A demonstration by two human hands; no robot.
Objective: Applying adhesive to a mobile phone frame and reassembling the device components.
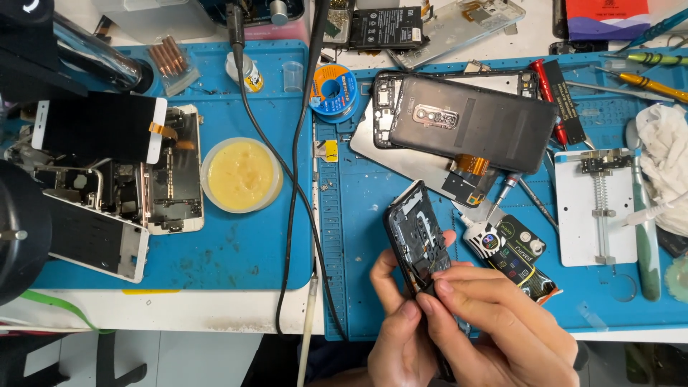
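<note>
— Nearest us, our left hand [401, 344] cradles the dark opened phone [418, 236] from below, fingers closed around its lower edge, thumb up along its left side.

— And our right hand [502, 326]?

— Its fingers pinch at the lower inside of that phone, closed on the frame where the small parts sit. The phone stands tilted, raised off the blue mat [373, 287], near the front edge of the worktop.

— What lies around us, from the left?

— Far left, white phone frames and a screen [100, 129] lie stacked open. Then the round tub of yellow paste [241, 174], and a black cable [294, 186] running towards us. Past the middle, a dark back cover [473, 122] rests on another frame, with a black glue tube [512, 258] just right of our hands. Further right, a white clamp holder [595, 208], then a crumpled cloth [663, 143].

— How do we handle this well?

— We judge a steady left grip matters most; let the right fingertips work gently, pressing only on the frame, not on the flex parts.
</note>
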